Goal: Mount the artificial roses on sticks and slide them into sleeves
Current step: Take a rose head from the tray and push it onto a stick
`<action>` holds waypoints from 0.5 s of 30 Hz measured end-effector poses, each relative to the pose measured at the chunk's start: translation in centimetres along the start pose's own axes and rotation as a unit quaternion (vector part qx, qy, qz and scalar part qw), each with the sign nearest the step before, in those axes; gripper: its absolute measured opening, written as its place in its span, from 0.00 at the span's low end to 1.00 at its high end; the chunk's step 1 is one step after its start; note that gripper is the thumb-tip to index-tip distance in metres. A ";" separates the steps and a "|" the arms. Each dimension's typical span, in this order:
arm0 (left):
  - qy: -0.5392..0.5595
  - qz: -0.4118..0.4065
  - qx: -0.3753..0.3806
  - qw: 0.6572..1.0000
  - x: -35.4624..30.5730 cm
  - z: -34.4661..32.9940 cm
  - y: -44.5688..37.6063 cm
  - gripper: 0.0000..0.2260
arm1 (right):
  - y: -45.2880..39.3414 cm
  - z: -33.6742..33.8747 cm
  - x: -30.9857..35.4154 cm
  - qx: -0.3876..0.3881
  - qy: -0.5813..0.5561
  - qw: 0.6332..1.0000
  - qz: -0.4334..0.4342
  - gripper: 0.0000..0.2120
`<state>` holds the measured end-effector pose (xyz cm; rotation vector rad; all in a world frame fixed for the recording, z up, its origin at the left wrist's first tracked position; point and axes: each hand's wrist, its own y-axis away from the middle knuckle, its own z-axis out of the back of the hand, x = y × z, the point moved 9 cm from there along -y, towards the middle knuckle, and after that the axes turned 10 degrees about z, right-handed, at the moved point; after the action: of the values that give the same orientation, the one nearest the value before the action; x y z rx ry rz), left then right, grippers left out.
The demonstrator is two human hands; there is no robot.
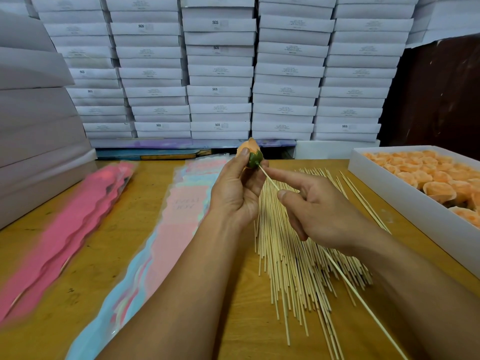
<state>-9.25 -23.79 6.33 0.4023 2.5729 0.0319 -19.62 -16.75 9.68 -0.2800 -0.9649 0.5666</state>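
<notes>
Left hand (237,188) curled around orange rose (250,149); right hand (322,211) pinching stick (268,179). Tip seemingly in green base.

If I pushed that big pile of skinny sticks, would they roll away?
Probably some would: the sticks look thin, round and loose, fanned out on the flat wooden table. They also look light and easy to snap. The one in the right hand stays straight, so fairly stiff.

Wooden table (181,320), yellow-brown, scuffed. Behind it, stacked flat white boxes (220,74), some marked SGS. Dark brown panel (441,100) at right. Grey-white box stack (33,126) at left.
</notes>
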 end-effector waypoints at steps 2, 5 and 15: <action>-0.018 -0.010 -0.007 1.000 -0.2 0.1 0.0 0.09 | 0.0 0.0 -0.2 -0.003 -0.002 1.000 -0.005 0.23; -0.060 -0.018 -0.029 0.998 -0.2 0.5 -0.1 0.10 | -0.1 0.1 -0.3 -0.009 -0.002 1.000 -0.005 0.23; 0.006 0.020 -0.025 0.999 0.4 0.4 0.0 0.06 | 0.0 -0.1 0.3 0.007 -0.009 1.000 0.006 0.26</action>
<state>-9.40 -23.73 5.73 0.4350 2.5711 0.1126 -19.43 -16.58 9.84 -0.2696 -0.9764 0.5872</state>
